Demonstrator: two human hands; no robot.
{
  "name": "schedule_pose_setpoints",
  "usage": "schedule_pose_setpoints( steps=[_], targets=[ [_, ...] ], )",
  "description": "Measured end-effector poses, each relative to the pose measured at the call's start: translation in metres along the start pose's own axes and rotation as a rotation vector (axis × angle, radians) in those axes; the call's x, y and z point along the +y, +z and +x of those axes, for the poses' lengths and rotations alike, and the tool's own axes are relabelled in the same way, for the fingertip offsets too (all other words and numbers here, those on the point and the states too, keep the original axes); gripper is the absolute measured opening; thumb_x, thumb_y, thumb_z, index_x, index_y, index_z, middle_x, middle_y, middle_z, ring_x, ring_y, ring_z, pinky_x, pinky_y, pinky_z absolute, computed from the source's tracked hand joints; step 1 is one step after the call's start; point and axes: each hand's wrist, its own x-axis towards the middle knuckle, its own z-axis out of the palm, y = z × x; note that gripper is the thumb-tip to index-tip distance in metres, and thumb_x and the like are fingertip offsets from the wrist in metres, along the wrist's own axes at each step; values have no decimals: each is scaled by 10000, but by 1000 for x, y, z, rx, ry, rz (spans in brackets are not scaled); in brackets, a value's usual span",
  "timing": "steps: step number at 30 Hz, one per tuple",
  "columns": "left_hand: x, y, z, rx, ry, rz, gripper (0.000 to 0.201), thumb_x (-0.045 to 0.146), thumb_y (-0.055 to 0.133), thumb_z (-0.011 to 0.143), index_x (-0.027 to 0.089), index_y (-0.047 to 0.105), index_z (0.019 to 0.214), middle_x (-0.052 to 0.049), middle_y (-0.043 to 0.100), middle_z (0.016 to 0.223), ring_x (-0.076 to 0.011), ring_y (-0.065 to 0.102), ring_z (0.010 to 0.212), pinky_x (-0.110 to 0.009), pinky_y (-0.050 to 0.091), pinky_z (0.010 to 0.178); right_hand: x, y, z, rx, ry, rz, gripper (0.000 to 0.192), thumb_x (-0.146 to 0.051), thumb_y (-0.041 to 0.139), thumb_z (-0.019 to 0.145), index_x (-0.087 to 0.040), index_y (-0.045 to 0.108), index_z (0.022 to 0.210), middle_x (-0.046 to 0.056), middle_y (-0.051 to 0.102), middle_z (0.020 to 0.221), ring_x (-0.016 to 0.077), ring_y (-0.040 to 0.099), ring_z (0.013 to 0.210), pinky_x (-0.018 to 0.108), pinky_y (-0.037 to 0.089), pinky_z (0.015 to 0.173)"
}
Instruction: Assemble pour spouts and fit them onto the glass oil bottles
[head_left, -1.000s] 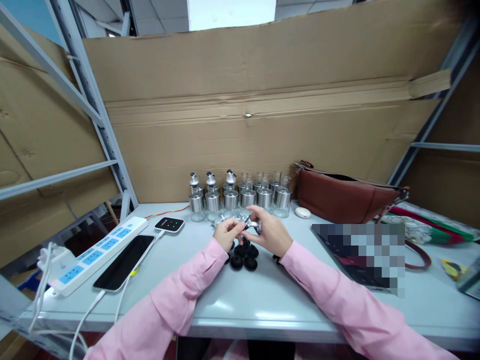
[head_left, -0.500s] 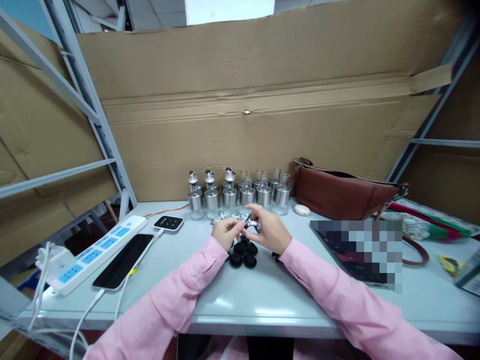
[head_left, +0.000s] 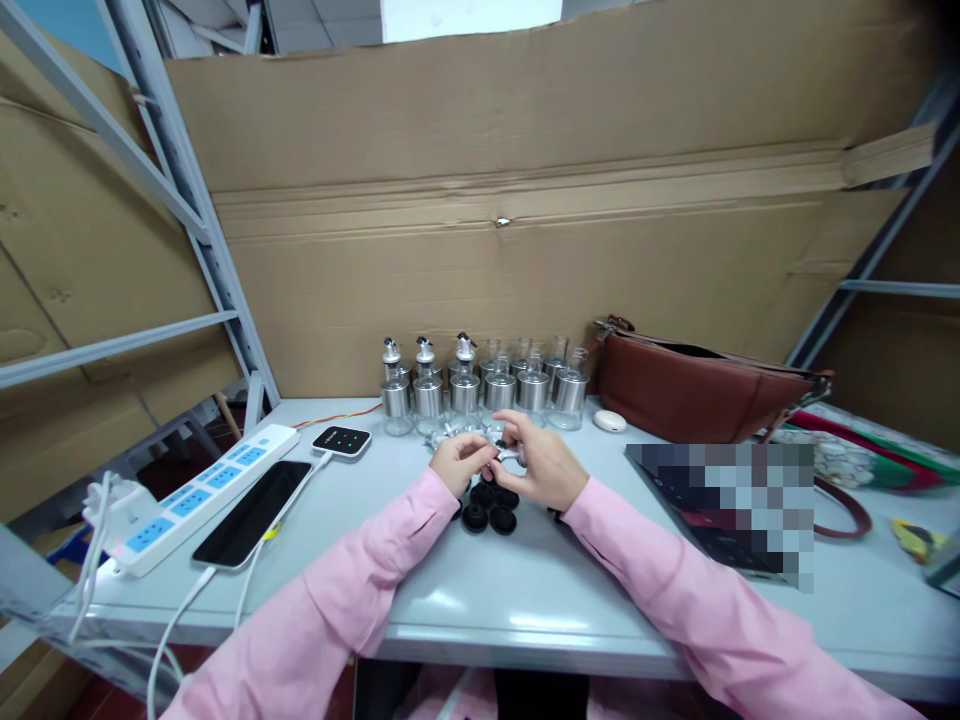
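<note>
My right hand (head_left: 546, 462) is closed around a silver bottle pourer (head_left: 512, 455), gripped between thumb and fingers. Fingertips of my left hand (head_left: 459, 464) pinch at the pourer's near end, where a small black part (head_left: 495, 456) shows between the two hands. Just below them lie several round black stoppers (head_left: 475, 517) on the table. More silver pourer pieces (head_left: 450, 434) lie behind my left hand, partly covered by it. Beyond stand glass bottles with metal bands (head_left: 533, 388) in rows. Some on the left carry silver pourers with black flaps (head_left: 425, 350).
On the left are a white power strip (head_left: 202, 498), a phone (head_left: 253, 514) on a cable and a small white device (head_left: 342, 442). A brown bag (head_left: 682, 388), a white oval case (head_left: 610, 421) and a dark, blurred-out flat item (head_left: 675, 500) are right. Cardboard (head_left: 450, 240) walls the back.
My hands stay together around the pourer, with small finger movements at its black part, which shows less than before. The whole view has shifted slightly.
</note>
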Motion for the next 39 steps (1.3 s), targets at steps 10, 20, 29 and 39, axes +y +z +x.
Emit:
schedule_pose_setpoints(
  steps=[10,20,29,39],
  targets=[
    [-7,-1,2,-22,-14,-4,432,542,686,580,144,531,649,35,547,482,-94,518,414,-215,398,460,0,0,3,-77,-6,-33,125,-250,546,757,-174,549,856,38,606,722,155,556,655,245,398,590],
    [-3,-10,4,193,123,162,115,288,496,777,176,482,796,9,585,643,-109,528,529,-251,427,585,20,3,4,-60,154,-40,76,-131,551,729,-183,537,783,28,613,753,160,566,686,253,404,629],
    [10,-6,-14,-122,277,1348,186,339,541,790,163,568,737,-77,634,841,-242,562,866,-385,336,781,20,2,4,-114,263,119,84,-147,503,717,-190,494,789,-9,580,644,143,530,597,240,378,591],
    [4,-6,-14,-230,242,1396,123,285,559,763,172,581,719,-56,614,843,-233,561,869,-371,322,760,17,-5,8,69,322,10,115,-279,500,793,-197,472,717,-15,523,589,137,484,537,237,353,539]
  ],
)
